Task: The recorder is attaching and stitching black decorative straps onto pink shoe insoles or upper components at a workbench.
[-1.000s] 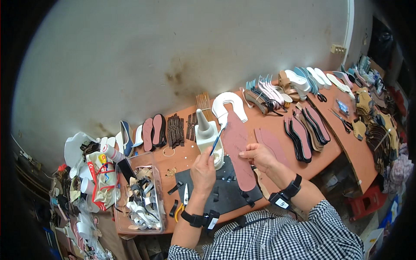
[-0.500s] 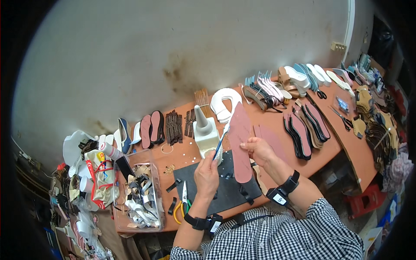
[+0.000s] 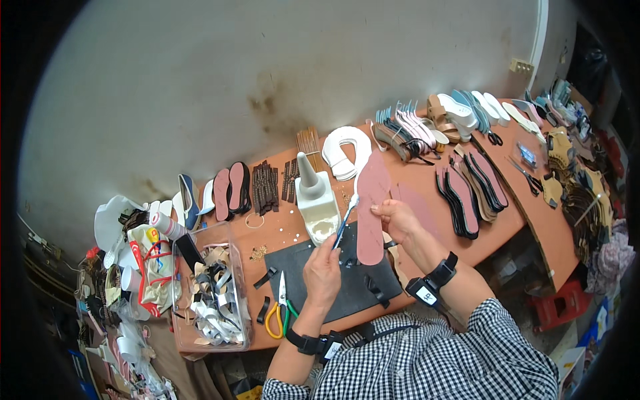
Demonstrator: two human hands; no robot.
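Note:
My left hand (image 3: 322,277) is closed round the dark-blue handle of a brush (image 3: 345,225). The whitish tip of the brush meets the left edge of a long pink insole (image 3: 371,233). On that insole's right edge, my right hand (image 3: 399,222) pinches it and holds it up over the black mat (image 3: 320,297). Just left of the brush stands a whitish glue container (image 3: 321,215) with a grey cone on its far end and pale glue inside. Beyond the insole's upper end lies a curved stack of white strips (image 3: 339,160).
Yellow-and-green-handled scissors (image 3: 283,307) lie on the mat's left edge. A clear bin (image 3: 248,337) of scraps stands left of them. Stacked black-edged insoles (image 3: 460,207) lie to the right, and several sandals and soles line the table's back. A red stool (image 3: 562,308) is below at right.
The pink insole, still in my right hand, has shifted slightly. The brush tip has moved down along its left edge. The whole view has shifted a little.

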